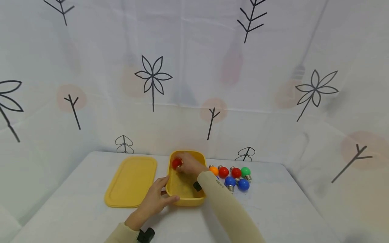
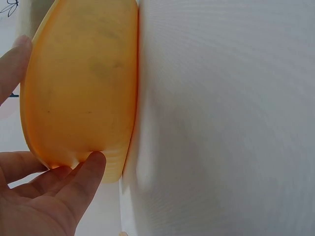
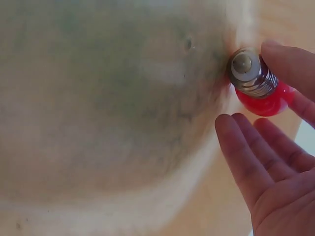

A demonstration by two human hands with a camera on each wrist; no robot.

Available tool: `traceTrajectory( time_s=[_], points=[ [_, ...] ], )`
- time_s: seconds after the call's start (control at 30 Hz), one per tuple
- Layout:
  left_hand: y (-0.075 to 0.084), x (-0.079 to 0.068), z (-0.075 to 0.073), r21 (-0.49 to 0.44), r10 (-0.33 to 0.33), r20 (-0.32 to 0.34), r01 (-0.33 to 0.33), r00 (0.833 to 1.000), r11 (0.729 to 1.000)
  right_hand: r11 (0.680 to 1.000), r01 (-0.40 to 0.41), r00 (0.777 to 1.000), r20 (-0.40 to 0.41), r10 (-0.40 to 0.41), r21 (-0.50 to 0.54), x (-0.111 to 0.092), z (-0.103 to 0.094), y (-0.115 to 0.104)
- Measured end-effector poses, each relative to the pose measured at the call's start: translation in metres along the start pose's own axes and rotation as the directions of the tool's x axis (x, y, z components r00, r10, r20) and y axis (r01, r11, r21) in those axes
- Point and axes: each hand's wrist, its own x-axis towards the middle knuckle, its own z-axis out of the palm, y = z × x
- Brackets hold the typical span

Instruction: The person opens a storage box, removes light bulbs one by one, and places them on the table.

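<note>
My right hand (image 1: 190, 165) reaches inside a yellow plastic container (image 1: 186, 202). Between thumb and index finger it pinches a small red light bulb (image 3: 263, 101), near the far left wall. The bulb's silver screw base points toward the right wrist camera, and the other fingers extend below it. My left hand (image 1: 154, 198) holds the container at its near left corner, thumb along the front and fingers along the left side. In the left wrist view its fingertips (image 2: 96, 160) press on the outer wall. Part of the container's floor is hidden behind the right forearm.
A flat yellow lid (image 1: 130, 182) lies on the white table (image 1: 76, 202) left of the container. To the right sit several loose bulbs: orange (image 1: 214, 170), red (image 1: 223, 172), green (image 1: 245, 171) and blue (image 1: 243, 185). A patterned white cloth (image 1: 188, 128) hangs behind the table.
</note>
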Motion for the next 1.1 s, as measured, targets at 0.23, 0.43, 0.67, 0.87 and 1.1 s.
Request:
traceTrajectory(
  time_s=[0.23,0.43,0.67,0.87,1.1],
  points=[
    [0.002,0.000,0.000,-0.004,0.002,0.008,-0.002,1.000,1.000,0.999,-0.038,0.999,0.016,0.037,0.016,-0.005,-0.004,-0.007],
    [0.002,-0.001,0.000,-0.009,0.009,0.002,-0.009,1.000,1.000,0.998,-0.067,0.998,0.012,0.067,0.003,-0.008,-0.004,-0.010],
    [0.001,0.000,0.000,0.000,0.007,0.003,-0.007,1.000,1.000,0.998,-0.063,0.998,0.011,0.063,0.008,-0.010,-0.005,-0.012],
    [0.001,0.000,0.000,0.002,0.001,0.005,-0.001,1.000,1.000,0.996,-0.080,0.997,-0.003,0.080,0.031,-0.011,-0.006,-0.012],
    [0.001,0.000,-0.001,0.005,-0.007,0.007,0.007,1.000,1.000,0.995,-0.085,0.996,-0.028,0.087,0.060,-0.009,-0.010,-0.016]
  ],
)
